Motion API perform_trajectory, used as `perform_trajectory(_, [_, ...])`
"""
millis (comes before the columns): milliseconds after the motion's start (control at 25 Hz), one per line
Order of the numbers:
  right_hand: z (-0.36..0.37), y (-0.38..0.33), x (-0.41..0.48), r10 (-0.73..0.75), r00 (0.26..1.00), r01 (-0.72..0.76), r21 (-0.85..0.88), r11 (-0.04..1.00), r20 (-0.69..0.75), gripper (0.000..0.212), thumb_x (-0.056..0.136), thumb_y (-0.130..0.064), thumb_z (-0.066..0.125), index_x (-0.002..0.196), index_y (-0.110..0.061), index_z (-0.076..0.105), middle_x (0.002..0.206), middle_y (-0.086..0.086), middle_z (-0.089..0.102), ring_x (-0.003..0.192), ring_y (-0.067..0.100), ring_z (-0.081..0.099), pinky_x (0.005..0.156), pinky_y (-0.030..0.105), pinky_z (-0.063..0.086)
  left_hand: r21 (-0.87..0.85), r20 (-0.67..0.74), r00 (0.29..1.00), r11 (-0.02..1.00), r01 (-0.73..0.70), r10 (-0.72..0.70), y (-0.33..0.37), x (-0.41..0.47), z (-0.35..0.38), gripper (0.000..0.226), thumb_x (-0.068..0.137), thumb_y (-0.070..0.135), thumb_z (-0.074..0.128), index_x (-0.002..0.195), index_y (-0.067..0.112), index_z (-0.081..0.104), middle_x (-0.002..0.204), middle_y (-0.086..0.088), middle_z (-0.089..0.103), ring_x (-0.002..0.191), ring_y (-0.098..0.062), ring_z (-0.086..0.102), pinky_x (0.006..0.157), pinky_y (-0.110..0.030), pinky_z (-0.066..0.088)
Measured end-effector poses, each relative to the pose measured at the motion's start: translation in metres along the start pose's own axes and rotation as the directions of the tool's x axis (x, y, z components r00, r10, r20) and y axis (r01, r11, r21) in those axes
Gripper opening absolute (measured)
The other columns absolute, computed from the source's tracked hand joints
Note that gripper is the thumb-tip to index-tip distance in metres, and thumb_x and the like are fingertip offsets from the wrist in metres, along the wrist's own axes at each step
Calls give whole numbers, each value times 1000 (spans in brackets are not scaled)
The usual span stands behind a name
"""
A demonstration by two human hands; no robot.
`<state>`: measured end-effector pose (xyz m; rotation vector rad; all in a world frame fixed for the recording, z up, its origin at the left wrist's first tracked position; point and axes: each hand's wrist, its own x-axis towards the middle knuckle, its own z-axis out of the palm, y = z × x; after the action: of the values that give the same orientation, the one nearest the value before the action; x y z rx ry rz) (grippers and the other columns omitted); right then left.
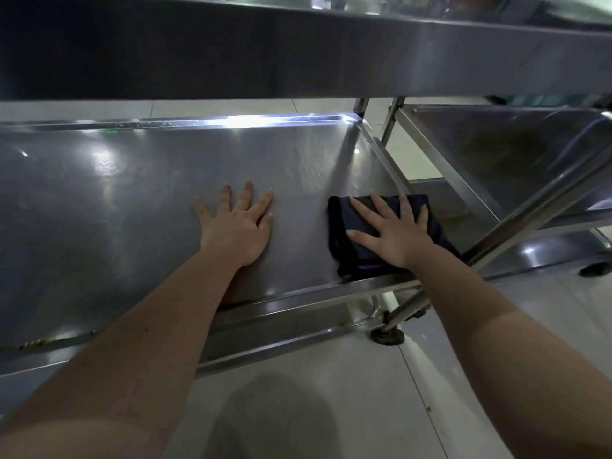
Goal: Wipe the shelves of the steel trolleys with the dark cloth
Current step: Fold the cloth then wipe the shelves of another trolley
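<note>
Near the front rim of the lower shelf (pixel 132 200), the right hand (pixel 394 233) presses flat, fingers straight, on the folded dark cloth (pixel 344 233) by the right corner. The left hand (pixel 236 226) rests flat, grasping nothing. Beyond, a second trolley's shelf (pixel 516 154) stands bare.

the right hand (pixel 395 235) pressed flat on the dark cloth (pixel 381 256) on the shelf (pixel 132 200); the left hand (pixel 236 223) lay flat beside it.
</note>
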<state>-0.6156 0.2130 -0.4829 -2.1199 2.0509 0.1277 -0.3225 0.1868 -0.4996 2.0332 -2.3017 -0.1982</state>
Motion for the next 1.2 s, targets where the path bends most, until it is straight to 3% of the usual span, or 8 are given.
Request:
perform_trajectory(320, [-32, -17, 115, 37, 999, -37, -6, 999, -25, 78, 72, -93, 14, 143, -64, 3, 163, -16, 3, 148, 37, -6, 112, 64, -13, 14, -35, 999, 1000, 3, -2, -3, 5, 7, 54, 96, 64, 10, 147, 57, -1, 163, 14, -3, 151, -25, -4, 113, -66, -4])
perform_trajectory(480, [-22, -17, 77, 14, 999, -14, -11, 1000, -37, 77, 73, -92, 10, 144, -63, -1, 163, -17, 0, 148, 37, -6, 113, 64, -11, 12, -4, 1000, 1000, 22, -22, -1, 6, 3, 54, 96, 63, 11, 148, 56, -2, 163, 13, -5, 151, -24, -5, 113, -65, -4])
perform_trajectory(640, [-6, 8, 2, -74, 997, 74, -23, 997, -11, 79, 59, -98, -4, 132, -72, -18, 162, -19, -9, 148, 32, -13, 113, 60, -14, 13, 13, 999, 999, 30, -30, 2, 5, -1, 54, 97, 62, 10, 150, 54, -1, 164, 12, -5, 151, -25, -6, 113, -66, -5])
perform_trajectory(720, [-8, 18, -19, -33, 999, 33, -9, 999, 25, 79, 56, -99, -6, 129, -72, -22, 162, -19, -12, 148, 32, -15, 114, 59, -14, 16, 14, 1000, 1000, 26, -27, 3, 5, -2, 54, 97, 61, 10, 150, 53, -1, 164, 11, -5, 151, -25, -5, 113, -66, -4])
perform_trajectory(840, [2, -23, -22, 35, 999, -35, -12, 999, 9, 84, 58, -97, -6, 134, -68, -21, 161, -18, -13, 146, 39, -16, 110, 64, -16, 28, 9, 1000, 999, 22, -23, 2, 5, 0, 54, 97, 61, 9, 150, 53, -1, 164, 12, -4, 151, -26, -5, 112, -67, -4])
perform_trajectory(960, [19, -85, -21, -68, 998, 68, -14, 998, -17, 81, 59, -97, -3, 133, -69, -21, 161, -18, -14, 145, 42, -17, 107, 66, -20, -1, 48, 999, 1000, 0, 0, -2, 5, -3, 53, 99, 58, 12, 151, 51, 2, 164, 10, -4, 150, -26, -5, 113, -66, -6])
perform_trajectory(1080, [14, -94, -23, -78, 997, 79, 21, 997, -16, 79, 63, -97, 2, 135, -69, -17, 161, -18, -13, 146, 40, -17, 109, 64, -20, -125, 37, 995, 988, -91, 96, -25, 0, -17, 51, 104, 44, 26, 153, 44, 13, 165, 4, 1, 150, -28, -4, 116, -60, -3])
perform_trajectory(1200, [11, -91, -28, -59, 998, 59, 2, 998, -12, 80, 64, -97, 4, 137, -68, -14, 161, -19, -12, 147, 39, -15, 110, 64, -18, -64, -2, 990, 988, -142, 142, -90, -22, -27, 52, 103, 46, 29, 153, 44, 13, 165, 2, 5, 151, -27, -2, 118, -56, -1])
